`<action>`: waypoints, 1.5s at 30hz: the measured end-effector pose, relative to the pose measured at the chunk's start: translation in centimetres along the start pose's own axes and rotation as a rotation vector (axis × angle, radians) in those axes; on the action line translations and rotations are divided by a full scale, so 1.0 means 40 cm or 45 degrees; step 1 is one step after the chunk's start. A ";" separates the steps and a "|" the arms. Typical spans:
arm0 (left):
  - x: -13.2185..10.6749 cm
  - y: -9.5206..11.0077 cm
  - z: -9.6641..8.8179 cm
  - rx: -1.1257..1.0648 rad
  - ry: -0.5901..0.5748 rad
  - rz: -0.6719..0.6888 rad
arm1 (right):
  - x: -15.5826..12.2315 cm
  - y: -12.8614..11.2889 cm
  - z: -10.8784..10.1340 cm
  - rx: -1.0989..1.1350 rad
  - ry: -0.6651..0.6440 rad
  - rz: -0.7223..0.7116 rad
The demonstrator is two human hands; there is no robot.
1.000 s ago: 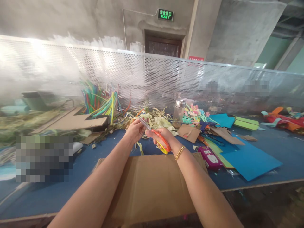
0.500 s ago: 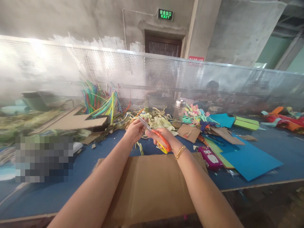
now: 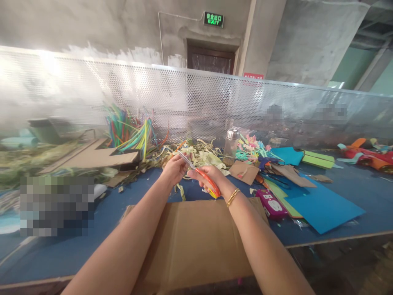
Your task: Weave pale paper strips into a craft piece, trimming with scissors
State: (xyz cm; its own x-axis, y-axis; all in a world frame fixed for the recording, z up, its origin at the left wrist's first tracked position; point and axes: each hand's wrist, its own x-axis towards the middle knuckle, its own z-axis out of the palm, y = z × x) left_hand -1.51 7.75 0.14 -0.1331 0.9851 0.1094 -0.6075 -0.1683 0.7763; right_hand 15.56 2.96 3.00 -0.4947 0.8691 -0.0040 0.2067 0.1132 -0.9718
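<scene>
My right hand (image 3: pixel 212 175) is closed around the scissors (image 3: pixel 211 182), which have an orange handle and a yellow one. Their metal blades point up and left, just over the fingertips of my left hand (image 3: pixel 175 169). Those fingers are pinched together, and what lies between them is too small to make out. Below the hands a pale green strip (image 3: pixel 182 192) shows against the table; I cannot tell if it is joined to the left hand. Behind both hands is a heap of pale husk-like scraps (image 3: pixel 208 157). A brown cardboard sheet (image 3: pixel 196 246) lies under my forearms.
On the blue table (image 3: pixel 113 221), colourful pipe cleaners (image 3: pixel 129 131) stand back left near a cut cardboard piece (image 3: pixel 98 157). A bottle (image 3: pixel 231 143) stands behind the hands. To the right are a purple box (image 3: pixel 272 203) and blue sheets (image 3: pixel 322 205). A perforated metal screen (image 3: pixel 172 102) runs behind.
The scissors' handles have drawn closer together in my right hand, with less of the yellow one showing. My left hand stays nearly in place.
</scene>
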 end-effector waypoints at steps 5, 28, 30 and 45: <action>-0.002 0.001 0.003 0.014 0.010 0.010 | 0.027 0.031 -0.005 -0.029 0.032 -0.020; -0.003 0.000 -0.010 0.025 -0.041 -0.030 | 0.051 0.062 -0.129 -1.007 0.802 0.161; -0.004 -0.005 -0.011 0.043 -0.011 -0.038 | 0.060 0.081 -0.144 -1.091 0.767 0.267; 0.011 -0.026 -0.026 0.010 -0.057 -0.112 | 0.060 0.093 -0.160 -1.357 0.725 0.223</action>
State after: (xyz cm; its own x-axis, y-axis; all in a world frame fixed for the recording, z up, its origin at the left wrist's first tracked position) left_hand -1.74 8.33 -1.28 -0.0444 0.9967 0.0681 -0.6093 -0.0810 0.7888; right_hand 20.53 8.54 0.88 -0.0058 0.9687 0.2482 0.9545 0.0793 -0.2875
